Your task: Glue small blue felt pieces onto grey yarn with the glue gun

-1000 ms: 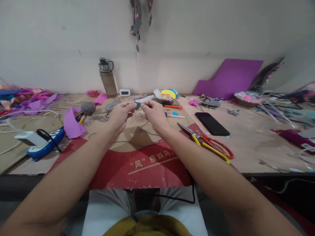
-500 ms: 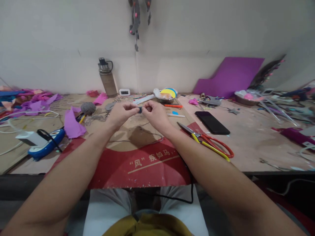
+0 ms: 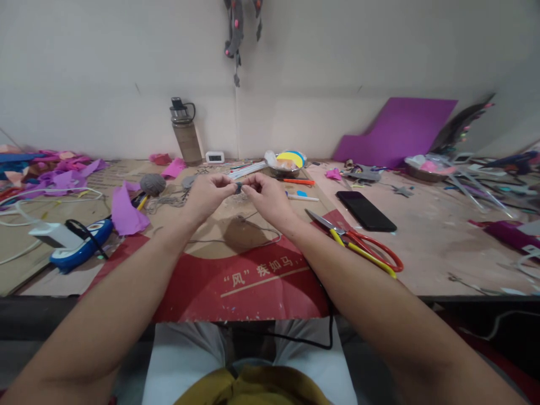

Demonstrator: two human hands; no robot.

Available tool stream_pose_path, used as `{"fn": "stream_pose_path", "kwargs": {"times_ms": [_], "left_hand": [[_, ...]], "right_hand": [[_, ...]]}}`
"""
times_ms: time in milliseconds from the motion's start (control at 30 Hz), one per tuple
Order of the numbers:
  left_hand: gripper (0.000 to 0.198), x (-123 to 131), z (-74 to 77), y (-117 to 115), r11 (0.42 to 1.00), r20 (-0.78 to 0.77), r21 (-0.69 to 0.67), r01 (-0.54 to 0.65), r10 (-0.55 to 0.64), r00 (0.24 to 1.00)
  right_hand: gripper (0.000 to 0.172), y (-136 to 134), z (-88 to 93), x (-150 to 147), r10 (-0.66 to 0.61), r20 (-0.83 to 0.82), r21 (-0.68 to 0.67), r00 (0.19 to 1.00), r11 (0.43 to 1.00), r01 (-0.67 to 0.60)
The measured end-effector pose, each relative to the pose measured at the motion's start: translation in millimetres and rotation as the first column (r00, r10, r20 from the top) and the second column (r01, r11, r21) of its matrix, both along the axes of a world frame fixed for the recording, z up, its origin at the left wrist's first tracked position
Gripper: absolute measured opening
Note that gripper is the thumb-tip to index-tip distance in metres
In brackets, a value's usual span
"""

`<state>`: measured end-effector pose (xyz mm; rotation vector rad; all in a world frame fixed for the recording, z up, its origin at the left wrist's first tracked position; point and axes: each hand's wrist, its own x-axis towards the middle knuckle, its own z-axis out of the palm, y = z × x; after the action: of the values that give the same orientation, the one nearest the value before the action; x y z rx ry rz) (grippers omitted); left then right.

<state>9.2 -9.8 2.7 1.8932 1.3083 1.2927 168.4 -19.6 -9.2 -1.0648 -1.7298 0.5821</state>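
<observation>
My left hand (image 3: 207,196) and my right hand (image 3: 268,198) meet above the cardboard, fingertips almost touching. Between them is a small dark grey-green piece (image 3: 238,188), pinched from both sides; its kind is too small to make out. Below the hands, a thin grey yarn strand (image 3: 276,238) curves across the brown and red cardboard sheet (image 3: 253,298). A ball of grey yarn (image 3: 152,184) sits left of my left hand. Scissors (image 3: 337,229) with red handles lie right of my right forearm, together with a yellow-handled tool (image 3: 371,260).
A black phone (image 3: 365,211) lies on the right. Behind the hands are a bowl (image 3: 285,172), a white digital clock (image 3: 215,157) and a water bottle (image 3: 186,135). At left, a blue power strip (image 3: 80,247) carries cables. Purple sheet material (image 3: 396,132) leans on the wall.
The fingers have shifted slightly around the small dark piece, and more of it shows between the fingertips. The whole view has moved a little; the table items lie as before.
</observation>
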Motion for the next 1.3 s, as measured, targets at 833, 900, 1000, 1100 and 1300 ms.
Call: {"fn": "stream_pose_path", "kwargs": {"times_ms": [833, 900, 1000, 1100, 1300], "left_hand": [[0.013, -1.5, 4.7, -1.6, 0.996, -0.376, 0.054, 0.076, -0.050, 0.925], [0.014, -1.8, 1.6, 0.8, 0.998, -0.314, 0.026, 0.049, -0.038, 0.949], [0.015, -0.9, -2.8, 3.1, 0.998, -0.154, -0.046, 0.030, -0.037, 0.987], [0.013, 0.6, -5.7, 4.3, 0.994, 0.003, -0.096, 0.047, -0.047, 0.999], [0.014, -0.1, -5.6, 5.9, 0.949, 0.219, -0.249, 0.192, -0.138, 0.966]], "right_hand": [[0.009, 1.0, -4.5, 2.3, -0.083, 0.331, 0.135, 0.940, 0.990, 0.040], [0.006, 2.1, -5.5, 2.6, -0.071, 0.266, 0.099, 0.961, 0.994, 0.046], [0.007, 5.3, -6.7, 3.1, -0.013, 0.171, 0.012, 0.985, 1.000, 0.011], [0.014, 9.0, -8.2, 3.7, 0.051, 0.137, -0.053, 0.989, 0.998, -0.044], [0.021, 11.1, -10.1, 6.2, 0.116, 0.032, -0.141, 0.993, 0.984, -0.110]]}}
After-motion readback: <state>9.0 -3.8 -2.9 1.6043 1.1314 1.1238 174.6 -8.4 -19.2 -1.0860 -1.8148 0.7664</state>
